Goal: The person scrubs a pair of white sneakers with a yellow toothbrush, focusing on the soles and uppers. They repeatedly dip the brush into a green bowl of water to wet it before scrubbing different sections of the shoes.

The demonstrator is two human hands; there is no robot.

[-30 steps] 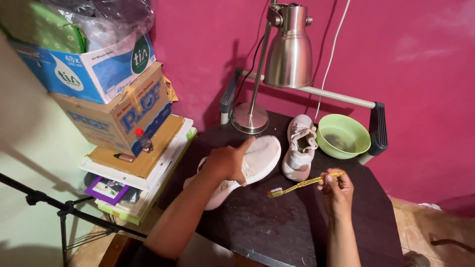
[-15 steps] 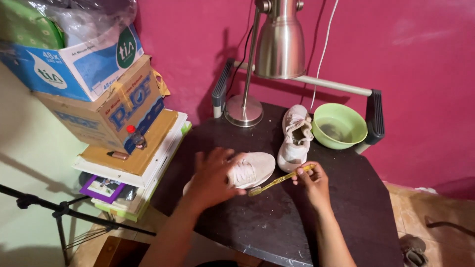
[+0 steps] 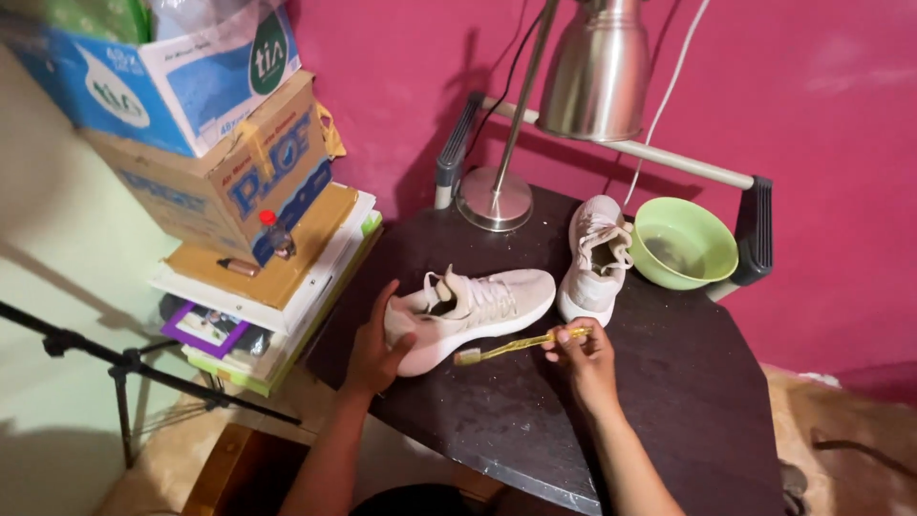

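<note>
A pale pink sneaker (image 3: 482, 303) lies upright on the dark table (image 3: 669, 382), toe pointing right. My left hand (image 3: 377, 339) grips its heel end. A yellow toothbrush (image 3: 521, 345) is held in my right hand (image 3: 581, 355), its bristle end resting by the sneaker's sole. The second sneaker (image 3: 594, 260) stands further back, toe toward me, next to a green bowl (image 3: 684, 243).
A metal desk lamp (image 3: 583, 86) stands at the table's back, against a pink wall. Stacked cardboard boxes (image 3: 220, 153) and books (image 3: 267, 287) sit to the left, with a small bottle (image 3: 275, 232) on them. A black tripod (image 3: 124, 363) stands at lower left.
The near sneaker was turned from sole-up to upright. My left hand moved from on top of it to its heel. The camera view shifted closer.
</note>
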